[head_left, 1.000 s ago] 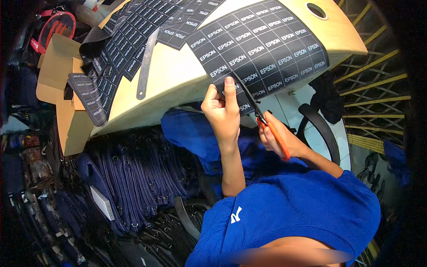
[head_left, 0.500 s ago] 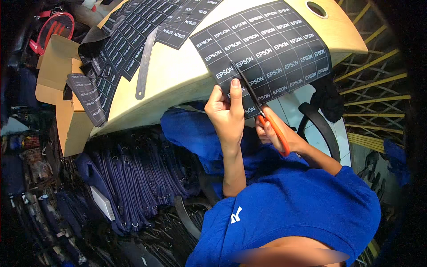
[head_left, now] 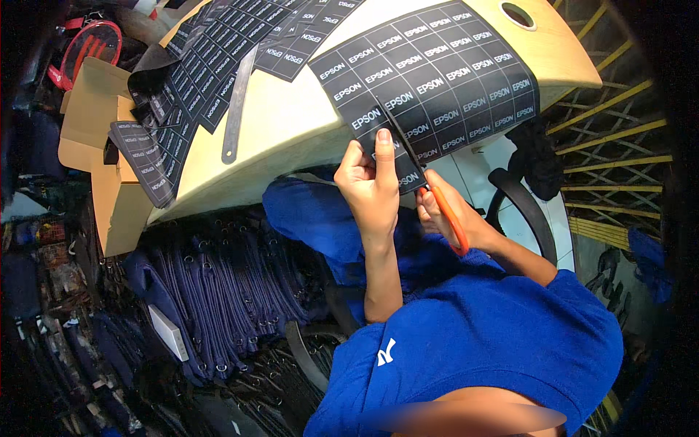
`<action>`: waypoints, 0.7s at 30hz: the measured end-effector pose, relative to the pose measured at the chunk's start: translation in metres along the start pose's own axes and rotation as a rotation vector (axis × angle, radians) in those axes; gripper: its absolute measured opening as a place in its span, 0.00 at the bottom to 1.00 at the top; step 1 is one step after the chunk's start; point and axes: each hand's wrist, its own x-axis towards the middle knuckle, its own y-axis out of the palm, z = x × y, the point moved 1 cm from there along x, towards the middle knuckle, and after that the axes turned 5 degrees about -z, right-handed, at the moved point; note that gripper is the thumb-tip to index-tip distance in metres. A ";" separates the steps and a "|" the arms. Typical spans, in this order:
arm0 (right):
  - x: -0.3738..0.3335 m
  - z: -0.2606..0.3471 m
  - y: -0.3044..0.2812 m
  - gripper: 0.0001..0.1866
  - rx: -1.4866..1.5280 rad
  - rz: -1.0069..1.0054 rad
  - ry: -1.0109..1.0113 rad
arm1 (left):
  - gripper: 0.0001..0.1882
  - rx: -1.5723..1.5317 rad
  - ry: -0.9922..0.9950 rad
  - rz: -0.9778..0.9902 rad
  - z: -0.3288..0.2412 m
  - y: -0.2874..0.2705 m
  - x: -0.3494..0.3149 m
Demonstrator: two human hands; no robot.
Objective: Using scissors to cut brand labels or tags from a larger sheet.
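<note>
A large black sheet of white-lettered labels [head_left: 444, 73] lies over the near edge of a cream table [head_left: 291, 138]. My left hand [head_left: 371, 182] pinches the sheet's lower corner, index finger stretched up along a strip that is partly cut free. My right hand [head_left: 444, 215] grips orange-handled scissors [head_left: 437, 200] just right of it; the blades point up-left into the sheet along a cut line between label columns.
More black label sheets [head_left: 204, 58] and a metal ruler [head_left: 237, 109] lie on the table's left side. A cardboard box [head_left: 95, 138] stands at the left. Dark blue straps with rings [head_left: 218, 291] pile below the table. A black chair armrest [head_left: 524, 211] is at right.
The label sheet has slid toward the right and nearer to me. Both hands shifted slightly with it, and the scissors sit further along the cut.
</note>
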 end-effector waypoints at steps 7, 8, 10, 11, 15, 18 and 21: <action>0.002 -0.005 -0.003 0.19 -0.122 -0.052 -0.037 | 0.09 -0.005 -0.014 0.007 0.002 -0.004 0.001; 0.002 -0.005 -0.004 0.20 -0.161 -0.059 -0.044 | 0.09 -0.005 -0.013 0.006 0.002 -0.003 0.001; 0.001 -0.003 -0.004 0.20 -0.185 -0.064 -0.058 | 0.09 -0.006 -0.024 0.002 -0.001 -0.001 0.001; 0.001 -0.003 -0.004 0.20 -0.208 -0.069 -0.073 | 0.09 -0.006 -0.023 0.002 -0.001 -0.001 0.000; 0.001 -0.005 -0.003 0.21 -0.244 -0.097 -0.147 | 0.09 -0.011 -0.027 -0.004 -0.003 0.000 -0.001; 0.000 -0.003 -0.001 0.22 -0.209 -0.097 -0.109 | 0.08 -0.015 -0.018 -0.002 -0.001 -0.002 0.000; 0.000 -0.001 0.000 0.21 -0.177 -0.068 -0.035 | 0.08 -0.017 -0.011 0.002 -0.001 -0.002 0.000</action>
